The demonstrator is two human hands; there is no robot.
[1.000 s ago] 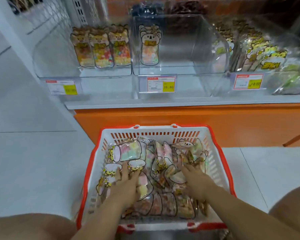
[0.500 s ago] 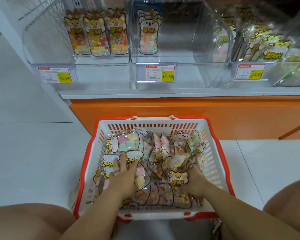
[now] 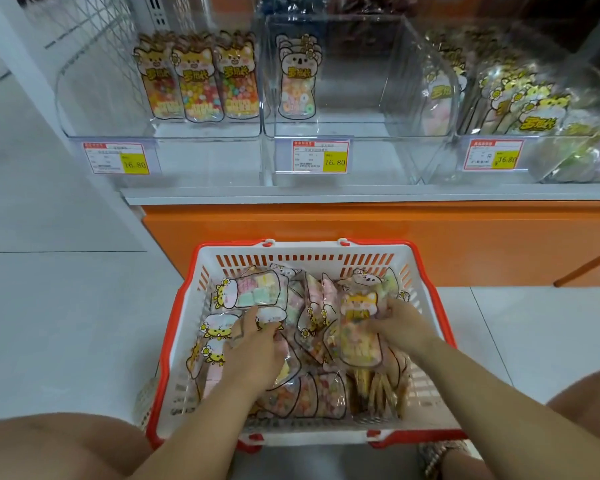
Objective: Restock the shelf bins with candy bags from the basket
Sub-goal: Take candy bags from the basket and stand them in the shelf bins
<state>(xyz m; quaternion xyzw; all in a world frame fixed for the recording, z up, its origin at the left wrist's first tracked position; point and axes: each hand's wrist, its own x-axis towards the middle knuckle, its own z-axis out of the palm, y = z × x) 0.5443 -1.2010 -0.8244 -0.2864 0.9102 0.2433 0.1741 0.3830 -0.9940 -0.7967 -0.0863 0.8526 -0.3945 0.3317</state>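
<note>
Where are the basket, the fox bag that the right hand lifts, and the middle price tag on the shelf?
basket [image 3: 305,251]: head view, on its far white wall.
fox bag [image 3: 360,329]: head view, on the middle of its front.
middle price tag [image 3: 320,156]: head view, on the label's centre.

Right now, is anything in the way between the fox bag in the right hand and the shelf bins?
Nothing visible does. The right hand holds the fox bag atop the pile in the basket; open air lies between it and the left bin, where similar bags stand. Only the bin's clear front wall needs clearing.
</note>
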